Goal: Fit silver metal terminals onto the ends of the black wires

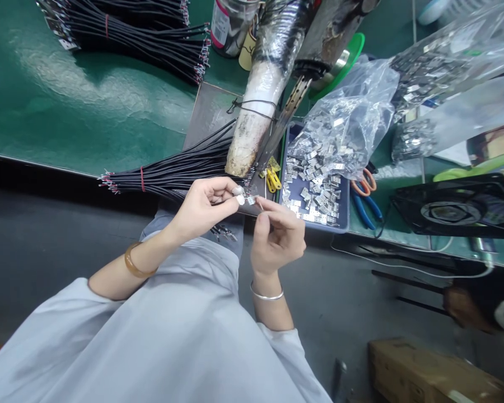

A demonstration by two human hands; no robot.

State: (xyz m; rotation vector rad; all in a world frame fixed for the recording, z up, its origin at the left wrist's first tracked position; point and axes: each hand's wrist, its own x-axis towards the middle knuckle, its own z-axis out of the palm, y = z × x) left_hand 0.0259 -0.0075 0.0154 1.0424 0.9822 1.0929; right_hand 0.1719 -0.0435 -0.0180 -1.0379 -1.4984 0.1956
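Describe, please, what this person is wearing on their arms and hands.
Both hands are bare, with no gloves. The left hand has an amber-coloured, glossy bangle at the wrist; the right hand has a thin silver bracelet. Loose pale grey-blue sleeves are pushed back, leaving the forearms uncovered.

metal piece (250,200) between hands too small

A glossy green workbench (67,101) stands above dark floor (361,302), a cardboard box (428,372) below.

Shiny metal clips (319,193) (glossy plastic bag (353,112))
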